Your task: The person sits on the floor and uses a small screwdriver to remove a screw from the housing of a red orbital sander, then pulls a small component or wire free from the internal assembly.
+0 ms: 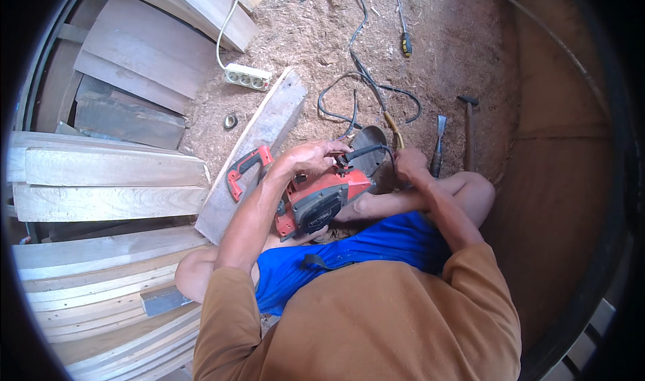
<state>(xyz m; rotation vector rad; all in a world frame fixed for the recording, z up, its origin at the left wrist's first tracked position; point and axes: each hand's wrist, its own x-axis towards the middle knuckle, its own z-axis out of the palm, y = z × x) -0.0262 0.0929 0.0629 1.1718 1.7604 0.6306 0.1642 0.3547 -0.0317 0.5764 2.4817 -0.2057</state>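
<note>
Head view shows, at the far left, stacked planks (107, 179) that fill the whole left side, so little free room is there. One loose board (259, 146) lies diagonally on the sawdust floor (316, 38), its lower end just beside the person's left arm. A white power strip (248, 77) lies near the upper end of the board, and a small metal ring (230, 121) lies on the sawdust beside it. The saw (312, 196) rests on the person's lap in the middle; it is red and dark grey, with a red handle pointing to the left and a round metal blade guard to the right. The left hand (310, 156) lies on top of the saw body, with fingers bent down over it, near the black cable (366, 89). The right hand (410, 163) is closed at the guard side of the saw, but what it grips I cannot tell. To the right, a chisel (439, 143) and a hammer (468, 129) lie close together on the sawdust, and a screwdriver (404, 35) lies further up. The open floor is mostly at the top and the right.
</note>
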